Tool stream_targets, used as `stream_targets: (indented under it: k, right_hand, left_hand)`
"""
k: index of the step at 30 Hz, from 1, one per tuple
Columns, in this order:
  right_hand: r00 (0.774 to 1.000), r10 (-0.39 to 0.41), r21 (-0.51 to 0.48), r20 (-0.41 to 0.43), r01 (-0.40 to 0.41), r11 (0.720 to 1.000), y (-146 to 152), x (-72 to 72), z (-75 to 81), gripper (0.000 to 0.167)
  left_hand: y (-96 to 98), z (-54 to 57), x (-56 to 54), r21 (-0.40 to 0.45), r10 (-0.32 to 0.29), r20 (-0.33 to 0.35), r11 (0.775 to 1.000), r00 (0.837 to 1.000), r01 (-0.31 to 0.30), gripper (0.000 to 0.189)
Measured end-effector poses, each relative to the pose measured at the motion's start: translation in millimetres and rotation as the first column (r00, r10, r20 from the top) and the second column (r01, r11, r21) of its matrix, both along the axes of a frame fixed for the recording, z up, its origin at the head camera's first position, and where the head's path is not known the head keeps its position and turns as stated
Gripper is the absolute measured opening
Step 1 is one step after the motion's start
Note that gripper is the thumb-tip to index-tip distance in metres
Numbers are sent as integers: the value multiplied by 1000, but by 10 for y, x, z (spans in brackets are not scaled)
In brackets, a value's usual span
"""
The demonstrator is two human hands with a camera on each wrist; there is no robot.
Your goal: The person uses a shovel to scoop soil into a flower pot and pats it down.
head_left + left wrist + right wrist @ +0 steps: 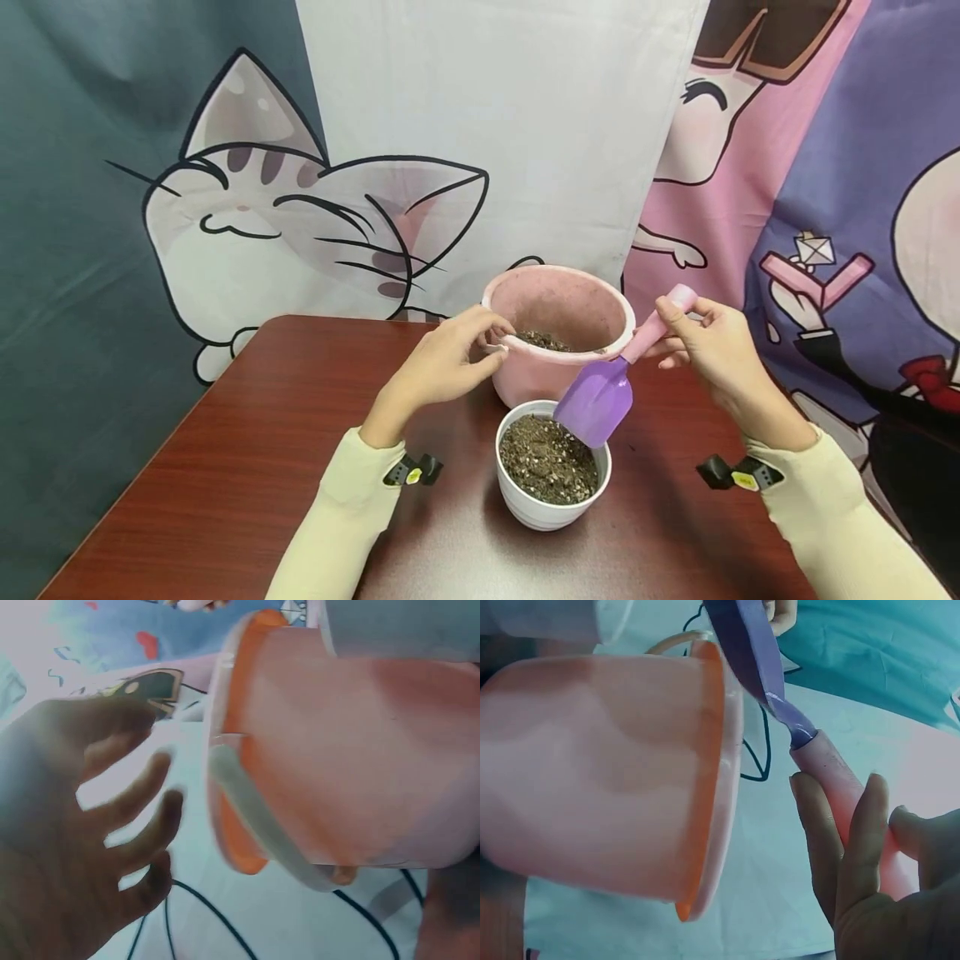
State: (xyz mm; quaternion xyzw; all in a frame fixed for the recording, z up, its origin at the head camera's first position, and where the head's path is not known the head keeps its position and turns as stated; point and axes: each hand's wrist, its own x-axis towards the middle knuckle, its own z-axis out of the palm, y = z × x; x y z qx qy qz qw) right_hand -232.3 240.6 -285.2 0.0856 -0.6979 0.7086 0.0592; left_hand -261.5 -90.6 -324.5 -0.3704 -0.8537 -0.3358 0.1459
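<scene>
My right hand [716, 354] holds a small trowel by its pink handle [836, 776], pinched between thumb and fingers. The trowel's purple blade [597, 402] slants down over the right rim of a white pot [546, 515], which holds dark soil [547, 458] with pale specks. Behind that pot stands a pink bucket [360, 750] with some soil inside. Beside the bucket's left rim is my left hand [453, 354], holding nothing. In the left wrist view its fingers [139, 840] are spread and slightly bent, apart from the rim.
Both pots stand on a reddish-brown table [247, 467]. A pale bail handle [262, 817] hangs on the bucket's side. Close behind the table hangs a printed cloth [487, 83] with a cartoon cat. Each wrist wears a strap with a small black camera.
</scene>
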Motion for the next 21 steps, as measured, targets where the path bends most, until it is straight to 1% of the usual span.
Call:
stream_targets:
  k: [2,5,7,9,11,13,15,17,20,21]
  right_hand:
    - [998,28,-33,56,-26,999,-1,-51,57,24]
    - [993,50,-71,111,-42,997,0,-140,161,27]
    - [991,53,-95,121,-42,995,4,-225,242,29]
    - [993,42,-122,112,-28,992,3,-331,319,30]
    - [995,34,-140,96,-21,990,-3,-467,380,30]
    - [997,41,-181,72,-27,983,-8,-619,413,29]
    - [998,36,-164,53,-27,986,-18,-767,413,32]
    - [998,26,-160,56,-16,987,-27,-906,382,34]
    - [996,-44,-122,84,54,991,-69,-1073,297,31]
    - [995,-50,-105,88,59,993,-89,-1124,259,31]
  left_hand:
    - [35,-39,-23,58,97,-8,994,995,-96,26]
    - [78,-93,-58,102,218,10,971,976,-218,30]
    - [98,-123,-78,101,274,27,956,961,-275,30]
    - [110,-148,-97,81,314,47,945,948,-317,29]
    - [113,-170,-111,54,346,67,935,936,-349,28]
    - [113,-185,-117,26,370,85,927,925,-374,27]
    - [112,-194,-118,6,387,96,921,917,-389,27]
    - [113,-202,-116,-4,395,102,918,913,-397,27]
    - [120,-210,-118,-7,395,107,918,912,-397,28]
    - [124,-212,-120,-8,395,108,918,912,-397,28]
